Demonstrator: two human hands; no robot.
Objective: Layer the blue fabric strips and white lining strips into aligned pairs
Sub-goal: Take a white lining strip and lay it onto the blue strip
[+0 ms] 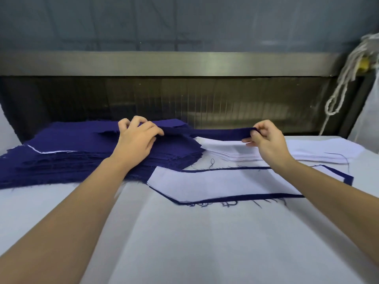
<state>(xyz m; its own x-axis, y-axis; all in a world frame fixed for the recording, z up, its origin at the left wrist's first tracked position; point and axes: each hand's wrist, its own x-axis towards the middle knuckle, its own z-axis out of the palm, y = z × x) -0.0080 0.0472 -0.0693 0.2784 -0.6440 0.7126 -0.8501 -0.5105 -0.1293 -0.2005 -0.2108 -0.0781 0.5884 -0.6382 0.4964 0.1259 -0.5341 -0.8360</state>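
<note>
At the far left a thick stack of blue strips (67, 152) lies on the white surface (184, 242), its frayed edges fanned out. The left grip (136, 138) rests on top of the stack, fingers curled round the left end of one blue strip (215, 133). The strip stretches rightward, lifted, to the right grip (266, 140), which pinches its other end between thumb and fingers above a stack of white lining strips (311, 151). Nearer the person a layered pair (205, 181) lies flat, white lining on blue. A white cord (338, 89) hangs at far right.
</note>
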